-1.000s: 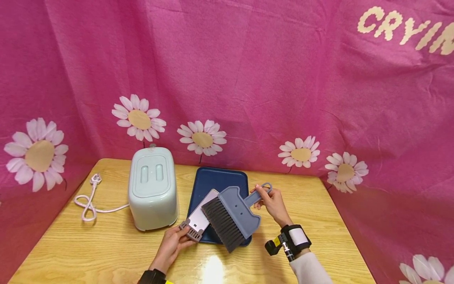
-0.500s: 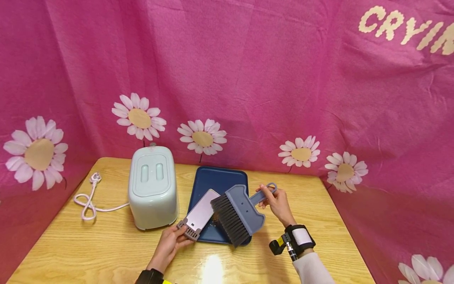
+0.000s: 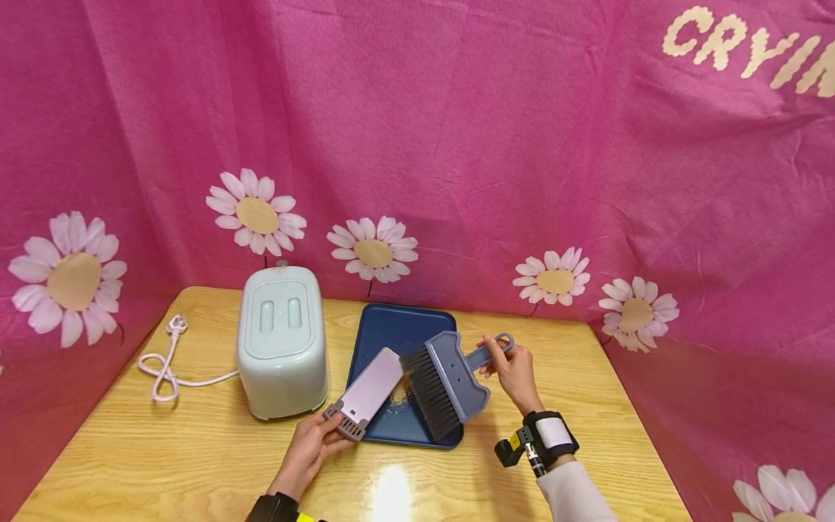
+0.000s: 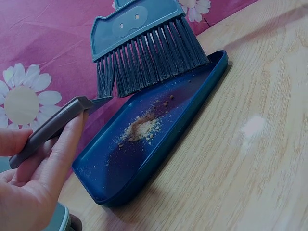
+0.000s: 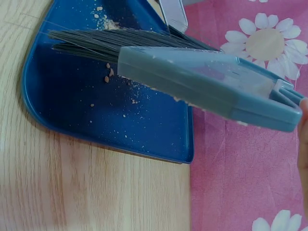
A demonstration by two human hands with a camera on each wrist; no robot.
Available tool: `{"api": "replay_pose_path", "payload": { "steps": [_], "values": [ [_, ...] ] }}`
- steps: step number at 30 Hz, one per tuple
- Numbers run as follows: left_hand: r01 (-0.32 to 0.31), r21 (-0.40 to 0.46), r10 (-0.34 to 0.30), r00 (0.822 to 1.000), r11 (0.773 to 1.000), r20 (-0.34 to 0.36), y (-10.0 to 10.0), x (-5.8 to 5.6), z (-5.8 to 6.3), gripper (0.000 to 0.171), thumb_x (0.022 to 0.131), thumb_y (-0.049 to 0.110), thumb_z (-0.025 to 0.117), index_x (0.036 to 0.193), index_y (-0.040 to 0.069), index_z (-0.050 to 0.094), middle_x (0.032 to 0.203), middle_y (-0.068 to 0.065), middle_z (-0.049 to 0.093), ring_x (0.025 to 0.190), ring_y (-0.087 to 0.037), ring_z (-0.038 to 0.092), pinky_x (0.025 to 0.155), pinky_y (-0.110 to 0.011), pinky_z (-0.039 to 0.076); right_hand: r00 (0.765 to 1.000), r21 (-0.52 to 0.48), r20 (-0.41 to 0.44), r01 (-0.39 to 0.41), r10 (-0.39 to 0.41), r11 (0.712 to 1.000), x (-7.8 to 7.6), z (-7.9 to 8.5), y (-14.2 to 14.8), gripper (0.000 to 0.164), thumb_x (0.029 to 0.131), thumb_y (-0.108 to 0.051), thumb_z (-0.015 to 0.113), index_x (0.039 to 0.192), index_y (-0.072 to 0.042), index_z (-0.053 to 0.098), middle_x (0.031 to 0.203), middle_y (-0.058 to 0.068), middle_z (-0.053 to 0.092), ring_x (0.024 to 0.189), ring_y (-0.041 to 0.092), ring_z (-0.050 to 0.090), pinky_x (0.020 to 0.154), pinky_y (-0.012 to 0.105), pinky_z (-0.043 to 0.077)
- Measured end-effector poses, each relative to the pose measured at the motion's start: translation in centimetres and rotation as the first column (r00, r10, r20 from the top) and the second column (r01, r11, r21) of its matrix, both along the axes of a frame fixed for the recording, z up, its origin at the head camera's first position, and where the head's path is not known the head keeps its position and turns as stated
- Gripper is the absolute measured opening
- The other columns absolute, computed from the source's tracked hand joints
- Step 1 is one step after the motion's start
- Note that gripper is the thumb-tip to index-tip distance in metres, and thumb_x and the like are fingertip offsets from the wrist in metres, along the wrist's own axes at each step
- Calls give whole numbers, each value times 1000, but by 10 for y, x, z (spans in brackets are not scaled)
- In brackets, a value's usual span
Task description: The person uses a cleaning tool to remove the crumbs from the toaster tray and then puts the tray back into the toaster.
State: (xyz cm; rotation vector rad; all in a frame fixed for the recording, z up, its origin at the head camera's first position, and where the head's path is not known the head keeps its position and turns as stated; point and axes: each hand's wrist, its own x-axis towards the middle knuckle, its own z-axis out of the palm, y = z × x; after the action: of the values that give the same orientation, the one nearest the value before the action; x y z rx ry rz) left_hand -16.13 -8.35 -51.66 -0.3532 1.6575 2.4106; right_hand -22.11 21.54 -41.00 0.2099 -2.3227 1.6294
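My left hand (image 3: pixel 309 446) pinches the slotted grey end of a slim metal crumb tray (image 3: pixel 372 388), thumb on top and fingers beneath, as the left wrist view shows. That crumb tray is held tilted over a navy tray (image 3: pixel 398 326) lying on the table. With my right hand (image 3: pixel 514 373) I grip the handle of a blue-grey hand brush (image 3: pixel 459 377). Its dark bristles (image 4: pixel 154 57) hang over the navy tray, close beside the crumb tray's far end. A heap of pale and brown crumbs (image 4: pixel 143 127) lies in the navy tray, with loose bits scattered around it.
Left of the navy tray stands a pale mint toaster (image 3: pixel 283 348) with a lid over its top. Its white cord and plug (image 3: pixel 171 362) lie looped on the wooden table (image 3: pixel 163 464). Pink daisy-printed cloth (image 3: pixel 457 145) hangs behind and at both sides.
My right hand and the brush have shifted right and slightly up, away from the crumb tray. More crumbs show on the navy tray. My left hand has barely moved.
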Motion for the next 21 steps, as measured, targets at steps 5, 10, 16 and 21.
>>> {"api": "replay_pose_path", "payload": {
  "steps": [5, 10, 16, 21],
  "values": [
    [-7, 0, 7, 1000, 1000, 3, -1, 1, 0, 38, 100, -4, 37, 130, -26, 34, 114, -35, 58, 84, -21, 66, 72, -39, 58, 1000, 5, -9, 16, -16, 1000, -1, -1, -1, 26, 98, -3, 52, 89, 18, 66, 61, 31, 60, 44, 11, 58, 43, 25, 51],
    [-12, 5, 12, 1000, 1000, 6, -2, -1, 1, 38, 100, -2, 38, 131, -25, 34, 115, -35, 58, 83, -21, 66, 72, -39, 58, 999, -19, -10, 34, -34, 999, -2, -1, 0, 28, 98, -4, 51, 90, 19, 66, 63, 33, 60, 45, 12, 59, 44, 26, 52],
    [-17, -3, 17, 1000, 1000, 20, -3, -1, 2, 39, 101, -2, 39, 132, -24, 35, 118, -36, 56, 84, -20, 66, 72, -39, 58, 996, -26, -6, 83, -84, 996, -1, -1, 1, 29, 99, -6, 51, 90, 18, 66, 64, 34, 60, 44, 10, 59, 44, 22, 51],
    [-20, -8, 20, 999, 1000, 25, -2, -1, 3, 38, 100, -2, 38, 131, -25, 36, 118, -36, 55, 84, -21, 66, 73, -39, 58, 992, -106, 38, 121, -118, 987, -5, -5, 4, 32, 100, -8, 49, 93, 19, 64, 64, 27, 63, 45, 8, 59, 47, 25, 53]
  ]
}}
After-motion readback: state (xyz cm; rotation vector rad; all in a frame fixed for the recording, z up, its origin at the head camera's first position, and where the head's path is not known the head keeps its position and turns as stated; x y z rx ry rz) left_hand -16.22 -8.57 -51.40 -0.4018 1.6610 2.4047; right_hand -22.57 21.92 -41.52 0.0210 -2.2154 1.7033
